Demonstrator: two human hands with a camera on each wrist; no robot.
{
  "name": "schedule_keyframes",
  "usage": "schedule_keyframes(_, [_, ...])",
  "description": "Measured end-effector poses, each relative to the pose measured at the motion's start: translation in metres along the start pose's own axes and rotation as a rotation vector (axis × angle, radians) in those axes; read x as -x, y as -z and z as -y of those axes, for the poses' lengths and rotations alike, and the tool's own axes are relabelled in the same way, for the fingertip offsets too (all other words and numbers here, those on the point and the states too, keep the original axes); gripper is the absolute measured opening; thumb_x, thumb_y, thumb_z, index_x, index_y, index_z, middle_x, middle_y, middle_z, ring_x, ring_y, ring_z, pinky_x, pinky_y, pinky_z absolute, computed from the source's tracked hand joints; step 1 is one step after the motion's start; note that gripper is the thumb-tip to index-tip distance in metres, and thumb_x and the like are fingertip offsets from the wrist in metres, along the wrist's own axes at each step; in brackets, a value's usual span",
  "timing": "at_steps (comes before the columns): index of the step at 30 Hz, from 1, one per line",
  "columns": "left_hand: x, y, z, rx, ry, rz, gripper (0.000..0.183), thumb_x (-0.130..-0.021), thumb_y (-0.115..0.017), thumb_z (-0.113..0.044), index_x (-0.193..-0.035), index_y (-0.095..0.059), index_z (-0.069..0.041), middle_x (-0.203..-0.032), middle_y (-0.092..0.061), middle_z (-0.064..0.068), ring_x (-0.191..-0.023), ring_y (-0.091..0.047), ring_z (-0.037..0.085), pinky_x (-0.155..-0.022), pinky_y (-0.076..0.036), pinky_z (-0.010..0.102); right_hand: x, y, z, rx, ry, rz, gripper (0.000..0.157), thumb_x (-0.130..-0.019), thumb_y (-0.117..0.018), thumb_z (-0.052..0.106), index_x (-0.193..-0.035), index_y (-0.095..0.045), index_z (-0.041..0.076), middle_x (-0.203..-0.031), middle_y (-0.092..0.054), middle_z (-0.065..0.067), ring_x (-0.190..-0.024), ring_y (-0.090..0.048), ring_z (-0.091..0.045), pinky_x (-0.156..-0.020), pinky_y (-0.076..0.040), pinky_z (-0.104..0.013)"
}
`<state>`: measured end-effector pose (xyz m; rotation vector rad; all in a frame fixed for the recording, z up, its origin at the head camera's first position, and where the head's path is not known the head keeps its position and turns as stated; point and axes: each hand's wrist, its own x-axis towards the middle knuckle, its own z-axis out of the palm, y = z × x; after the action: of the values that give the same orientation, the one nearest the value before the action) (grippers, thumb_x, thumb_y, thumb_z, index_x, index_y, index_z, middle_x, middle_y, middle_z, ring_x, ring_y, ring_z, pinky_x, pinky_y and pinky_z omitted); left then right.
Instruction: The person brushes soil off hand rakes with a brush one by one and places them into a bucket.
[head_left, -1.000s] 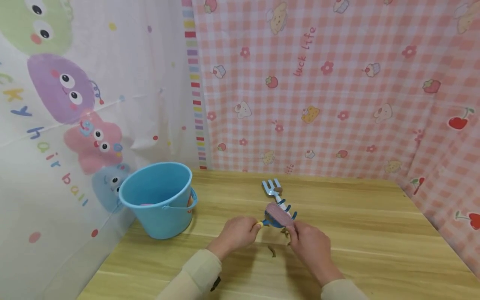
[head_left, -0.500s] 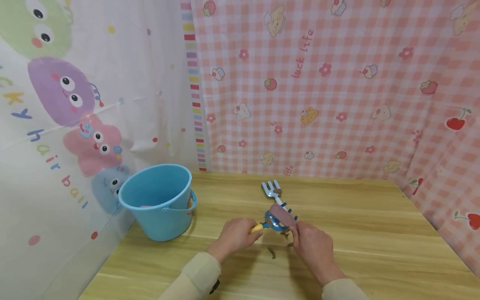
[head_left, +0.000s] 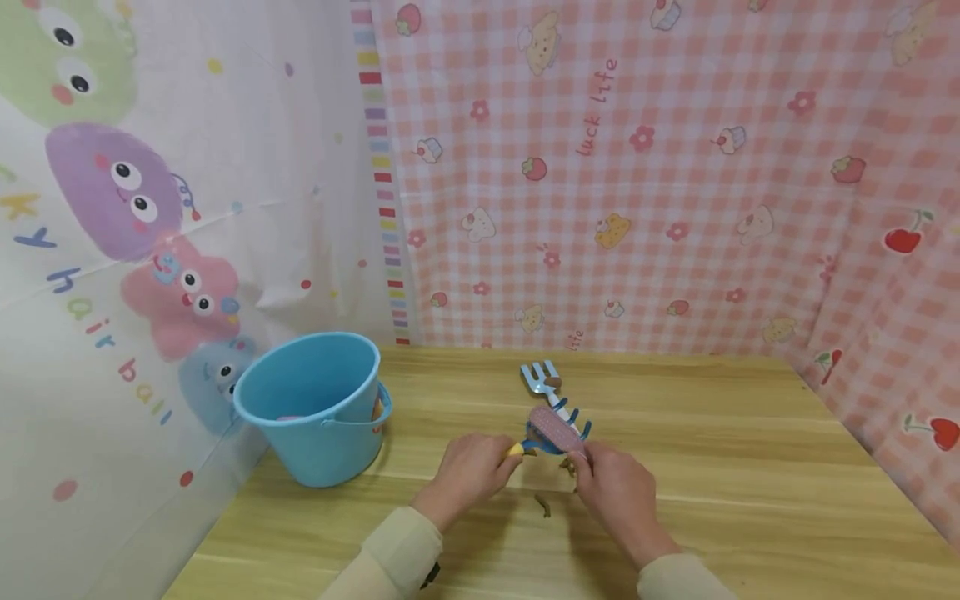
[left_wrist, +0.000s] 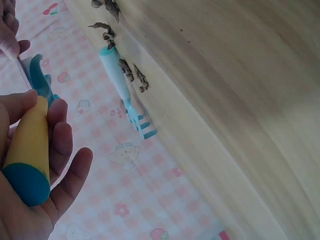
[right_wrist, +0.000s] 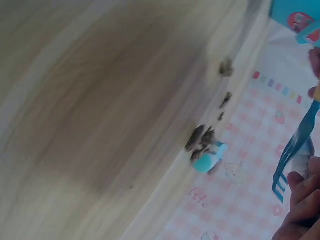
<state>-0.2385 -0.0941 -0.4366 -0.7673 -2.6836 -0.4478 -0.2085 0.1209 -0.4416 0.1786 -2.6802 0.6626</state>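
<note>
In the head view my left hand [head_left: 468,477] grips a toy hand rake by its yellow handle [left_wrist: 31,135]. The rake's blue curved head [right_wrist: 301,131] points right, its tines upward. My right hand [head_left: 618,504] pinches the handle of a pink oval brush [head_left: 555,427], whose head lies across the rake's head and hides part of it. Behind them a light-blue toy fork [head_left: 537,377] with a pale handle lies on the table, a brown lump beside its tines. Dry brown leaf bits [head_left: 543,505] lie scattered below the hands.
A light-blue bucket [head_left: 322,450] stands at the left, its handle hanging down at the right and something pink inside. The wood-grain table [head_left: 735,467] meets a pink checked cloth [head_left: 675,192] behind and a white printed curtain [head_left: 300,200] at left.
The rake's head tipped to show its shiny face half a second ago and has turned back. The brush shifted slightly right and down, then back up and left across it.
</note>
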Motion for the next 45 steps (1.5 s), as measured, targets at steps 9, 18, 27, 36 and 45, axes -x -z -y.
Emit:
schedule_keyframes(9, [0.004, -0.002, 0.002, -0.056, -0.033, -0.034, 0.035, -0.093, -0.068, -0.028, -0.065, -0.048, -0.020, -0.055, -0.039, -0.011, -0.050, -0.036, 0.005, -0.044, -0.030, 0.023, 0.000, -0.005, -0.007, 0.091, 0.101, -0.089, 0.028, -0.093, -0.069, 0.026, -0.069, -0.057, 0.015, -0.061, -0.058, 0.000, -0.050, -0.051, -0.017, -0.044, -0.040, -0.036])
schedule_keyframes(18, [0.005, -0.005, 0.004, -0.108, -0.006, 0.005, 0.037, -0.092, -0.069, -0.029, -0.063, -0.048, -0.020, -0.054, -0.038, -0.012, -0.050, -0.036, 0.004, -0.045, -0.031, 0.022, 0.003, -0.004, -0.012, 0.116, 0.100, -0.132, 0.019, -0.091, -0.069, 0.023, -0.081, -0.066, 0.007, -0.068, -0.065, -0.007, -0.053, -0.059, -0.027, -0.044, -0.043, -0.042])
schedule_keyframes(27, [0.005, -0.005, 0.003, -0.135, -0.021, 0.030, 0.035, -0.093, -0.068, -0.029, -0.066, -0.049, -0.020, -0.054, -0.038, -0.011, -0.049, -0.035, 0.005, -0.045, -0.029, 0.022, 0.004, -0.007, -0.004, 0.011, -0.007, 0.026, 0.022, -0.094, -0.067, 0.029, -0.074, -0.065, 0.018, -0.061, -0.057, 0.006, -0.054, -0.049, -0.014, -0.048, -0.040, -0.037])
schedule_keyframes(36, [0.006, -0.007, 0.005, -0.189, -0.058, 0.021, 0.042, -0.092, -0.069, -0.031, -0.062, -0.042, -0.020, -0.052, -0.034, -0.012, -0.046, -0.033, 0.006, -0.045, -0.028, 0.023, 0.004, -0.012, -0.010, 0.135, 0.085, -0.025, 0.026, -0.093, -0.067, 0.026, -0.071, -0.058, 0.014, -0.061, -0.057, 0.000, -0.050, -0.054, -0.023, -0.044, -0.040, -0.041])
schedule_keyframes(45, [0.006, -0.005, 0.002, -0.207, -0.047, 0.078, 0.044, -0.092, -0.068, -0.033, -0.060, -0.040, -0.020, -0.051, -0.032, -0.011, -0.045, -0.031, 0.005, -0.044, -0.027, 0.023, 0.005, -0.010, -0.014, 0.077, 0.048, -0.091, 0.024, -0.094, -0.066, 0.024, -0.077, -0.060, 0.009, -0.064, -0.060, -0.005, -0.053, -0.057, -0.027, -0.044, -0.042, -0.043])
